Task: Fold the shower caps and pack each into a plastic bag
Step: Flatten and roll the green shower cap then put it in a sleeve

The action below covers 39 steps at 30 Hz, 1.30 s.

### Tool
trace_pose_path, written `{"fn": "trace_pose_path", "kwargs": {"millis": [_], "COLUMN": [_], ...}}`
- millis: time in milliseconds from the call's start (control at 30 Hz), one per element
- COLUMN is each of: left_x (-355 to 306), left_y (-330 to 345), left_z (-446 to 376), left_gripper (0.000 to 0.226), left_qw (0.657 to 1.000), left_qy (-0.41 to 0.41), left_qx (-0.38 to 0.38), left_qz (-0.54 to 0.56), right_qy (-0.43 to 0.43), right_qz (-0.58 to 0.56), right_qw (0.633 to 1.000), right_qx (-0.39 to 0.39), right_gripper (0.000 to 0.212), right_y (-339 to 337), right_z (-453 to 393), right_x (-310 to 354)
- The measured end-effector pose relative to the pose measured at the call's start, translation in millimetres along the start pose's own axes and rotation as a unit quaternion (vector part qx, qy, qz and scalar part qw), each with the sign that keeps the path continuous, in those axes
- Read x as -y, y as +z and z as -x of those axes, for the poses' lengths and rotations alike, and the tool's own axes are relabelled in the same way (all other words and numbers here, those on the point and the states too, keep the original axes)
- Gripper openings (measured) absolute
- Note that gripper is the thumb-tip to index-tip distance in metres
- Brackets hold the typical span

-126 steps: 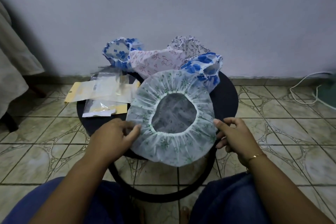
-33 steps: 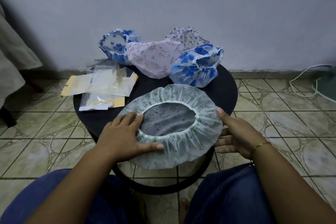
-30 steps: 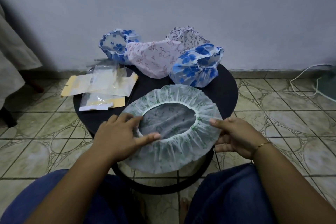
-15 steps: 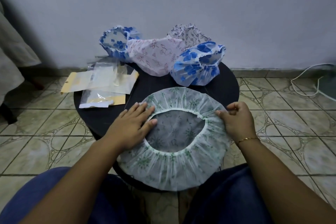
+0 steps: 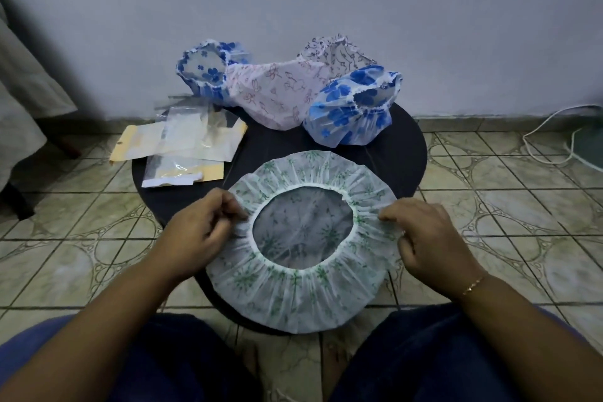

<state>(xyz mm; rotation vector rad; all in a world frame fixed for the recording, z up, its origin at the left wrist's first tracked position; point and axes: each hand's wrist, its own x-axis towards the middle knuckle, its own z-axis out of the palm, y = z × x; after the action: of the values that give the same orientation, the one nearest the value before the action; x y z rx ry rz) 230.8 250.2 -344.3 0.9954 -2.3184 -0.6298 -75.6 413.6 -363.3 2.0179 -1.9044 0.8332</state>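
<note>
Head view: green-flowered shower cap [image 5: 303, 290] spread flat, opening up, on the near edge of a round black table [image 5: 404, 153], pinched at its left rim by the left hand [image 5: 199, 232] and at its right rim by the right hand [image 5: 430, 238]. Behind: two blue-flowered caps [image 5: 352, 108], a pink cap [image 5: 274, 91], and clear plastic bags [image 5: 189, 137] at left.

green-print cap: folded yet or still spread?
Spread. The green-print cap lies as a full circle, elastic opening up, left hand and right hand pinching opposite edges.
</note>
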Motion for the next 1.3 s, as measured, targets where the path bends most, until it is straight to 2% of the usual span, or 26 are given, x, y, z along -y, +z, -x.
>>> {"fn": "trace_pose_path", "kwargs": {"millis": [100, 167, 233, 400, 600, 667, 767, 967, 1100, 1233, 1300], "left_x": [11, 18, 26, 32, 24, 18, 15, 6, -2, -5, -5], "left_y": [-9, -9, -9, -12, -21, -23, -23, -11, -3, 3, 7], "left_z": [13, 20, 23, 29, 23, 19, 12, 2, -7, -16, -21], "left_gripper": [0.04, 0.049, 0.061, 0.079, 0.067, 0.051, 0.04, 0.035, 0.032, 0.041, 0.041], "left_qw": [0.998, 0.992, 0.988, 0.981, 0.995, 0.996, 0.997, 0.99, 0.978, 0.973, 0.972], "left_qy": [0.045, 0.098, 0.111, 0.116, 0.068, 0.058, 0.001, -0.045, -0.104, -0.136, -0.152], "left_qx": [0.048, 0.069, 0.085, 0.097, 0.066, 0.049, 0.018, -0.101, -0.157, -0.168, -0.167], "left_qz": [-0.011, -0.035, -0.067, -0.12, 0.019, 0.052, 0.08, 0.083, 0.095, 0.078, 0.061], "right_qy": [-0.015, -0.025, -0.027, -0.021, 0.059, 0.09, 0.117, 0.14, 0.179, 0.224, 0.241], "right_qz": [0.055, 0.074, 0.074, 0.041, -0.065, -0.117, -0.151, -0.14, -0.191, -0.166, -0.125], "right_qw": [0.996, 0.993, 0.992, 0.997, 0.994, 0.988, 0.982, 0.979, 0.961, 0.958, 0.961], "right_qx": [0.064, 0.088, 0.094, 0.055, 0.068, 0.051, 0.01, -0.054, -0.086, -0.068, -0.05], "right_gripper": [0.056, 0.064, 0.067, 0.041, 0.045, 0.055, 0.067, 0.043, 0.027, 0.043, 0.043], "right_y": [3, 7, 8, 6, 5, 6, 9, 15, 19, 25, 28], "right_z": [9, 12, 11, 5, 5, 1, -8, -30, -40, -46, -50], "right_x": [-8, -11, -10, -6, -9, -9, -8, -5, -3, -8, -12]}}
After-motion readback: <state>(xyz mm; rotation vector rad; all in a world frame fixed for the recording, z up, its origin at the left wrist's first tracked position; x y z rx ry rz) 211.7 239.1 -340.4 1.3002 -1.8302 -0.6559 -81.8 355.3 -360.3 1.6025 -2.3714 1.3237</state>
